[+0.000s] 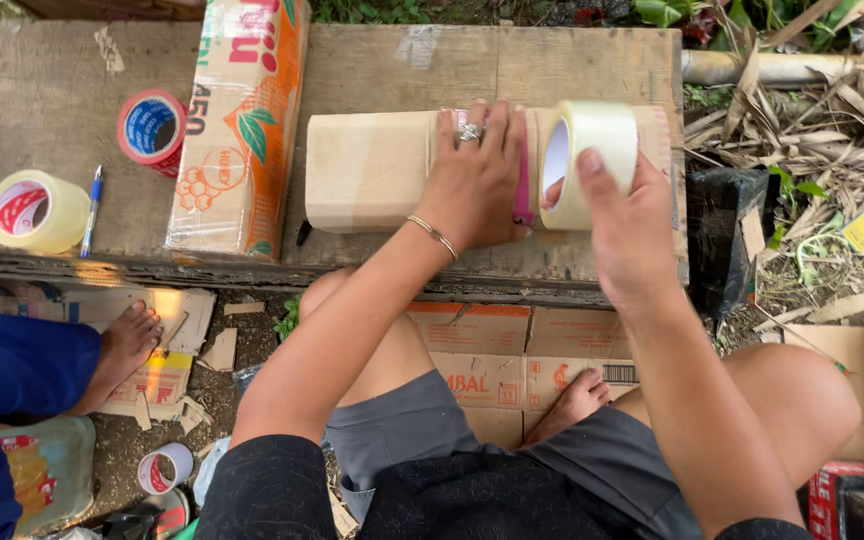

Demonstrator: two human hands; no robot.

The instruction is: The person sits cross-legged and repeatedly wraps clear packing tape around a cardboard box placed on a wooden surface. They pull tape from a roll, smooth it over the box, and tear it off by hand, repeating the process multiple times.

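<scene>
Right-hand grip (624,225) is closed on a roll of clear packing tape (592,160), thumb over the outer face and fingers through the core, held on edge against the right end of a small parcel wrapped in brown tape (372,170). Left-hand grip (477,180) is not closed on anything: the palm lies flat on the parcel with fingers spread, pressing it down, a ring on one finger and a thin bracelet at the wrist. A strip of pink (523,205) shows on the parcel between the two hands. The parcel lies toward the front right part of the wooden bench (42,100), its right end close to the bench's right edge. Just left of it lies a long orange and white carton (242,120) running from the back edge to the front edge; near the left end sit a red and blue tape roll (152,127), a yellowish tape roll (37,212) at the front left corner, and a blue pen (92,210) between them. From this single head view, the main risks look like these: the tape may wrinkle or stick to itself if the roll is pulled at a slant, the parcel could slide off the right edge if the flat hand eases its pressure, and fingers could catch under the sticky strip. Another person's bare foot (127,345) rests on cardboard scraps below the front edge, well apart from the hands.
</scene>
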